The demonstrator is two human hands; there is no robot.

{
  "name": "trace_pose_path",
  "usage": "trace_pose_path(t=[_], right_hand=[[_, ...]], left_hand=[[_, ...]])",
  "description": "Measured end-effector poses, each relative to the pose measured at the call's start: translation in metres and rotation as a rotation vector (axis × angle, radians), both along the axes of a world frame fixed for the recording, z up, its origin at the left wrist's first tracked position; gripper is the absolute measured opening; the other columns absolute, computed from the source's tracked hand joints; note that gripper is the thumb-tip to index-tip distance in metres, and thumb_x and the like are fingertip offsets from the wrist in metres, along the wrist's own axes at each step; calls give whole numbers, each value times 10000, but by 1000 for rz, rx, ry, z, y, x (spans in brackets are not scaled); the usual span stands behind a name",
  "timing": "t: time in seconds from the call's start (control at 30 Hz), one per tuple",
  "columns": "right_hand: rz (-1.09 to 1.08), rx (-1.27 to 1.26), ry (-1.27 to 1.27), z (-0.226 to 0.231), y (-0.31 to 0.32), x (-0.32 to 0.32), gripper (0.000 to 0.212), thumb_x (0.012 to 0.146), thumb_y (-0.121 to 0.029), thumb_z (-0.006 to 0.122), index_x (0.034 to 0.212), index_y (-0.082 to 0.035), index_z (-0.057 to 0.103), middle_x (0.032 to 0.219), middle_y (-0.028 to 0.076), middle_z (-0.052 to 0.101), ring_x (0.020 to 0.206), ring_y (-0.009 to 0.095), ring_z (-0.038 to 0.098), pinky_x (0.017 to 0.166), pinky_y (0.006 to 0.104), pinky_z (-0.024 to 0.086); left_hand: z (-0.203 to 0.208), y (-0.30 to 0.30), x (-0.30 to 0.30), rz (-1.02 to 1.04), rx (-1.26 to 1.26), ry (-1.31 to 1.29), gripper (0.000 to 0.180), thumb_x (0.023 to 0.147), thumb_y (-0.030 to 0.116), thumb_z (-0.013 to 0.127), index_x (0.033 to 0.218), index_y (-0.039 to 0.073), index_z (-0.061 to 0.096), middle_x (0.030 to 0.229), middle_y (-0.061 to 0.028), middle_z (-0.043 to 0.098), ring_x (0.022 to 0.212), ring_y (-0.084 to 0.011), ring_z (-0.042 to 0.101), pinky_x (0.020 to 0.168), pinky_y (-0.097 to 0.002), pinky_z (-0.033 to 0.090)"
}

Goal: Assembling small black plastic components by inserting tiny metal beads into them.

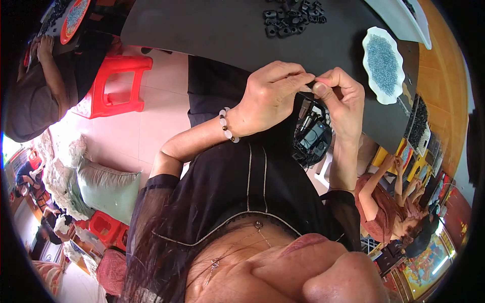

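Observation:
My left hand (273, 96), with a beaded bracelet (225, 124) on its wrist, is closed in a pinch near the table's front edge. Facing it, my right hand (345, 96) pinches as well, thumb against fingers. Between the fingertips of both hands is a small black piece (311, 84), mostly hidden, so its exact kind does not show. On the dark table (217, 35) beyond my hands lies a pile of small black plastic parts (293, 20). To the right stands a white scalloped dish (367, 48) heaped with small bluish, shiny pieces (382, 63).
A black case with electronics and cables (313, 132) is below my hands, against my body. A white tray (404, 22) sits at the far right. Red stools (118, 83) stand left; co-workers sit left (45, 86) and right (379, 202). A green cushion (108, 187) lies lower left.

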State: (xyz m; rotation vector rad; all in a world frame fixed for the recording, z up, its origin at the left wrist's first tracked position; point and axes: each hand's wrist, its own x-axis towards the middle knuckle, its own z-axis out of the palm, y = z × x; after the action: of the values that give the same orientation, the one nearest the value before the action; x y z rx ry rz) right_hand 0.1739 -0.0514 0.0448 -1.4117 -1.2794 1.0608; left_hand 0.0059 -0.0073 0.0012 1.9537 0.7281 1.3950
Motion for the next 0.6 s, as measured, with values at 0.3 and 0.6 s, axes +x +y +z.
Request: trace_pose_path(t=[0.3, 0.6], right_hand=[[119, -89, 520, -6, 4, 11, 228, 878, -143, 728, 998, 20, 624, 896, 55, 664, 745, 88, 599, 672, 221, 491], [257, -179, 600, -16, -8, 18, 521, 906, -312, 684, 1207, 97, 569, 1040, 112, 651, 843, 123, 632, 750, 271, 584]], left_hand=[[10, 5, 3, -132, -128, -111, 288, 759, -106, 713, 1004, 44, 741, 984, -89, 649, 766, -141, 644, 648, -235, 548], [23, 1, -3, -79, -30, -8, 293, 688, 11, 781, 960, 120, 763, 1060, -56, 573, 1031, -247, 545, 810, -335, 487]])
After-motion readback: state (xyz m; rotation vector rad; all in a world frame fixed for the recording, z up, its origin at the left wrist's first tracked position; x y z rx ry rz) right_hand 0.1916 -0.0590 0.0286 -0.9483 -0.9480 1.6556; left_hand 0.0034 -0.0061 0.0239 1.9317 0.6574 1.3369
